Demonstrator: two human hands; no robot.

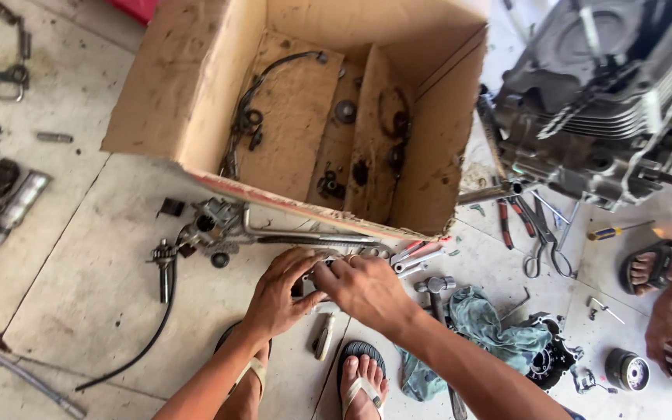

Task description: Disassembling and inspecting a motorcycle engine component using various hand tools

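left hand (278, 292) | right hand (363, 286) | small metal part (310, 281) between them (mostly hidden)

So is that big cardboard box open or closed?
Open. The cardboard box has no lid over it, and you look straight down onto dark rubber rings and a cable lying on its floor.

Daylit, dusty grey tiled floor (95, 295) with dark grout lines.

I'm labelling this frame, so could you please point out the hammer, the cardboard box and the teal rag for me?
hammer (435, 285): head view, on its metal head.
cardboard box (149, 93): head view, on its outer left wall.
teal rag (480, 323): head view, on the bunched cloth right of the hammer handle.
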